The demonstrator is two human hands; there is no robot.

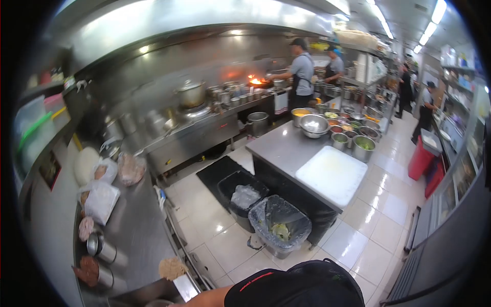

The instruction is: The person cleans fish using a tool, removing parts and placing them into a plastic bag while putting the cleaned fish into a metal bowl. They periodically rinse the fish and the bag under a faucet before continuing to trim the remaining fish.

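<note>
Neither of my hands shows. At the bottom edge, a bare forearm (207,298) comes out of a black sleeve (261,286) with red lettering and runs left, out of the frame. Closest to it is a light-brown crumbly mass (173,268) at the edge of the steel counter (138,230). Part of a round metal rim (159,303) shows beside the forearm. Further left on this counter stand steel canisters (102,248), a reddish-brown mass (88,270) atop one container, and several plastic bags (102,202).
A lined bin (280,225) holding green scraps and a black bin (243,192) stand on the tiled floor. Beyond are a steel table (279,148) with a white cutting board (332,174) and bowls. A person (302,74) faces a flaming wok (260,82); other people stand further back.
</note>
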